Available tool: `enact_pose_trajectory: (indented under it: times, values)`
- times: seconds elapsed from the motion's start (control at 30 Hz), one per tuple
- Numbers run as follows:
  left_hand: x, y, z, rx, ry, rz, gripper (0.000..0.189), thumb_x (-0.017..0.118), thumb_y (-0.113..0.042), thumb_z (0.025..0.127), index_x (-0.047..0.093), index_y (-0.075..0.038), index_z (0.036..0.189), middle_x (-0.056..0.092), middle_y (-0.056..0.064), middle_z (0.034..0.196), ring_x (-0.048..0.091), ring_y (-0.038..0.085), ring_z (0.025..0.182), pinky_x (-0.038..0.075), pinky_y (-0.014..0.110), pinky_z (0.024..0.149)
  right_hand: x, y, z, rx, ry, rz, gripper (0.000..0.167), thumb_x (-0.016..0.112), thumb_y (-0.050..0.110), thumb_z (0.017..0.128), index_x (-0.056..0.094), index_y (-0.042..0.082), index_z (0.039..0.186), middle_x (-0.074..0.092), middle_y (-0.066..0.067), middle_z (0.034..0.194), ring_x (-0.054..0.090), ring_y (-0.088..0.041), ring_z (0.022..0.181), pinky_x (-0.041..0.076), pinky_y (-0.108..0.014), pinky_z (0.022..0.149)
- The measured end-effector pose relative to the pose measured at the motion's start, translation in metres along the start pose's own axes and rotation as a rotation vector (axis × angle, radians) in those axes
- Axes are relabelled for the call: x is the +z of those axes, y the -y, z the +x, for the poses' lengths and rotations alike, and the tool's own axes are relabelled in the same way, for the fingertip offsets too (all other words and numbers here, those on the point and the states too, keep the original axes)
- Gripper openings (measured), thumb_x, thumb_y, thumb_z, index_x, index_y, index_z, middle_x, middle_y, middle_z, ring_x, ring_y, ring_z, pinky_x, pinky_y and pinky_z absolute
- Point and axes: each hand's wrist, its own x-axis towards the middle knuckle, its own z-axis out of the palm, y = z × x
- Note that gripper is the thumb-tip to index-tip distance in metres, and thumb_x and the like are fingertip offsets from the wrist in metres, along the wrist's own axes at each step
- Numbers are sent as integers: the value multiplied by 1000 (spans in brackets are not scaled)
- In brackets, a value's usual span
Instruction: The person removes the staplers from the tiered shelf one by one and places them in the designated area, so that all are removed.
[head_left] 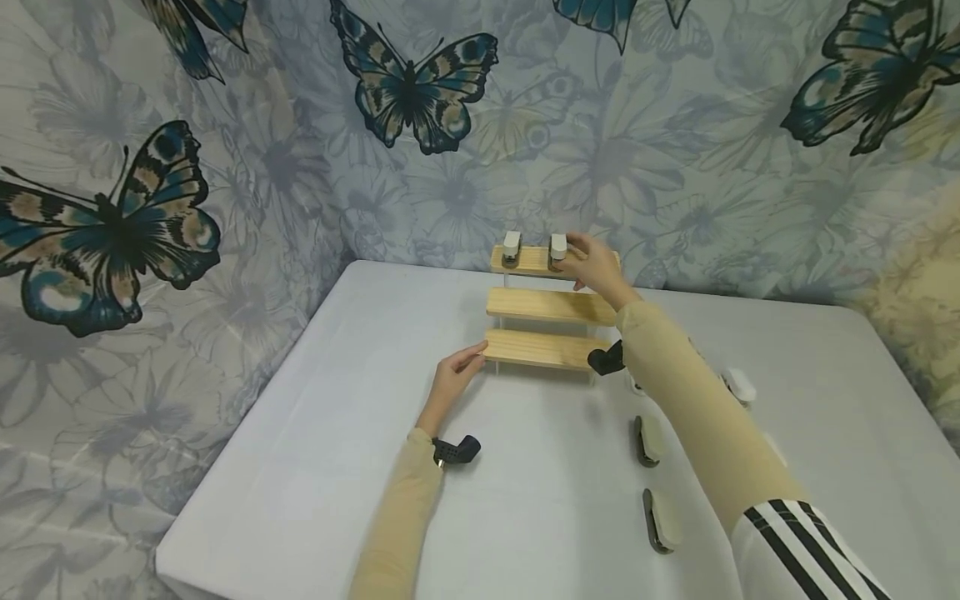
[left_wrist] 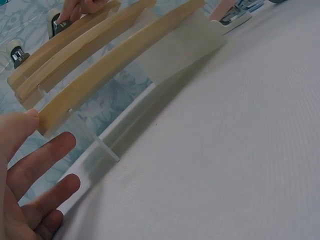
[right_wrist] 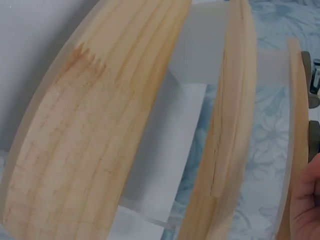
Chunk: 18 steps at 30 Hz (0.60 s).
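Observation:
A three-step wooden display rack (head_left: 551, 307) with clear supports stands near the back of the table. Two small staplers, pale on top and dark underneath, stand on its highest board. My right hand (head_left: 596, 268) grips the right one, a stapler (head_left: 558, 248), with fingers at its side; part of that hand is cut off in the right wrist view. The other stapler (head_left: 512, 248) sits to its left, apart. My left hand (head_left: 453, 375) touches the left end of the lowest board (left_wrist: 115, 65), its other fingers spread below the wood in the left wrist view.
On the right of the white table (head_left: 315, 467) lie more staplers: one stapler (head_left: 649, 440), a nearer stapler (head_left: 663, 521) and a white object (head_left: 739, 387) partly behind my right sleeve. A butterfly-print cloth (head_left: 450, 192) hangs close behind the rack.

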Motion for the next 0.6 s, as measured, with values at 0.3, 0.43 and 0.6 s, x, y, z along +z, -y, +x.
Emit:
enact_pose_trajectory:
  times: [0.3, 0.43, 0.6]
  values:
    - [0, 4, -1, -2, 7, 0, 30, 52, -1, 90, 51, 12, 118, 55, 23, 113, 57, 36, 94, 45, 30, 83, -2, 0, 2, -13, 58, 24, 68, 64, 17, 85, 26, 2, 139, 29, -15, 141, 54, -24, 67, 50, -28, 52]
    - [0, 5, -2, -16, 16, -4, 31, 52, -1, 90, 50, 11, 118, 58, 25, 106, 57, 35, 93, 46, 30, 83, -2, -1, 0, -1, 54, 45, 66, 64, 15, 85, 27, 1, 138, 31, -16, 139, 53, -20, 57, 49, -25, 51]
    - [1, 5, 1, -13, 10, -7, 31, 52, -2, 90, 51, 11, 118, 58, 25, 106, 58, 34, 94, 45, 30, 83, -5, 0, 2, -14, 43, 11, 67, 66, 15, 83, 29, -2, 136, 34, -17, 137, 49, -12, 47, 49, -24, 52]
